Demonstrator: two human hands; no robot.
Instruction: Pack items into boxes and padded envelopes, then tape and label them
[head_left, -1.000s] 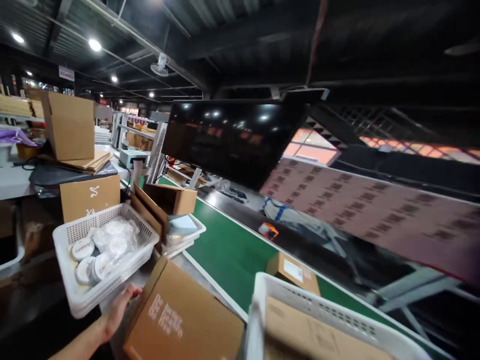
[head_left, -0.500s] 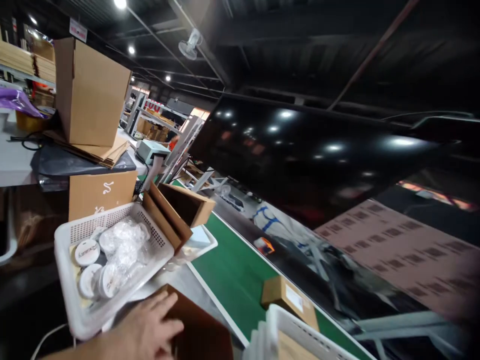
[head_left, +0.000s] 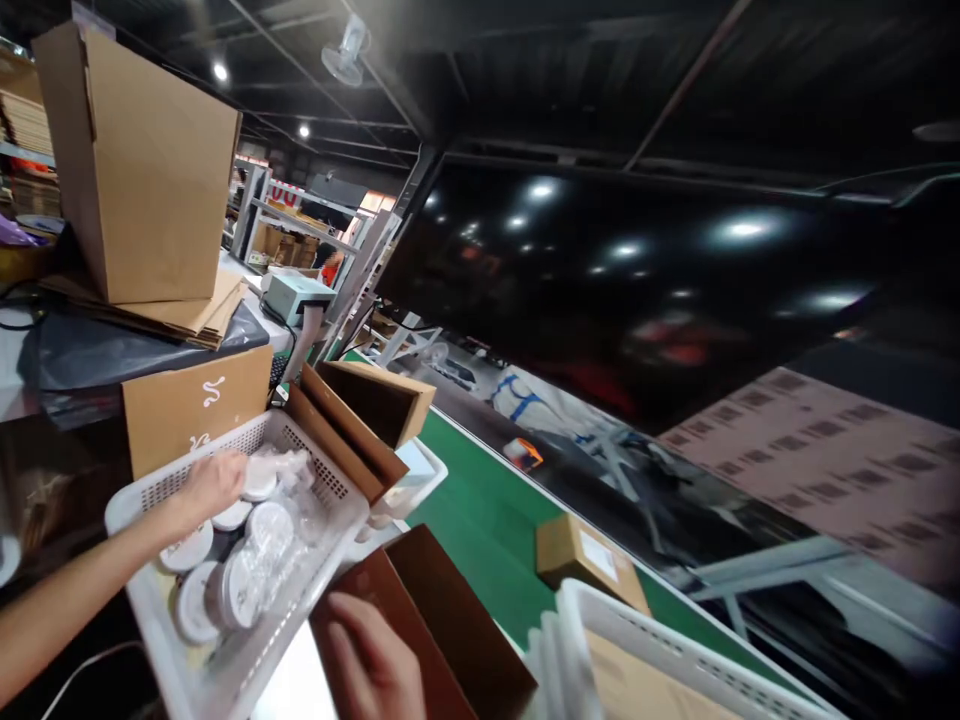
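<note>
My left hand (head_left: 217,484) reaches into a white plastic basket (head_left: 142,600) from the left. Its fingers are closed at the edge of a white round jar (head_left: 260,484) in clear bubble wrap. Several more white round jars (head_left: 196,603) lie below and beside it, some bare, some under bubble wrap (head_left: 289,555). At the bottom of the view, my right hand (head_left: 379,655) has its fingers bent over the near wall of an open brown cardboard box (head_left: 457,620). The inside of this box is dark. My right fingertips are partly hidden.
A green conveyor belt (head_left: 480,500) runs behind, carrying a labelled carton (head_left: 585,560). White baskets (head_left: 577,620) are stacked at lower right. Open cartons (head_left: 375,400) stand behind the jar basket. A tall carton (head_left: 161,170) stands on flattened cardboard at left; a dark screen (head_left: 585,300) hangs above.
My left hand has moved from over the cardboard box into the basket and closed at a jar. My right hand has come into view at the box. The view has shifted slightly.
</note>
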